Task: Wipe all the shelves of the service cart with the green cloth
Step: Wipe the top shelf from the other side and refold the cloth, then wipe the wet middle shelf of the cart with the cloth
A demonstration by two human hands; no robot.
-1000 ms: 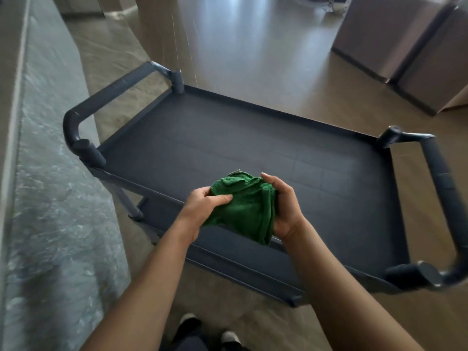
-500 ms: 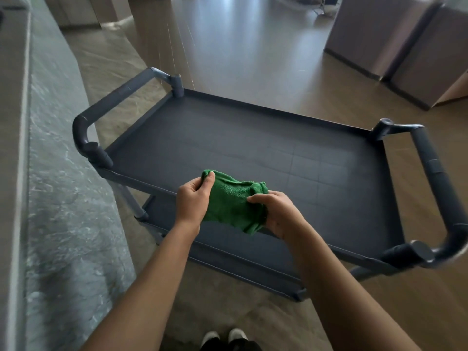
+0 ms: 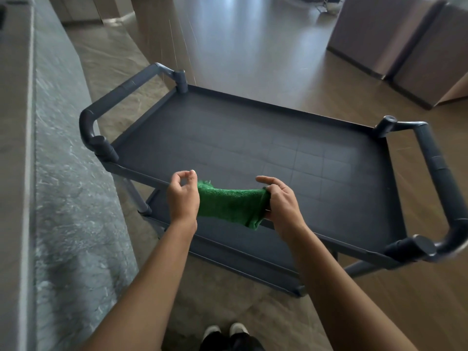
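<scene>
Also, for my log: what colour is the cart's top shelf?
The top shelf is dark grey-blue; head view.

The green cloth is made of soft, fuzzy towel stuff, and loose threads are seen at one corner. The top shelf of the service cart is made of dark grey plastic; it is matt, and a faint grid of squares is seen on it. The handles are made of smooth plastic with a dull shine. The floor is laid in smooth, shiny boards like wood. The counter is marked with grey stone swirls
</scene>
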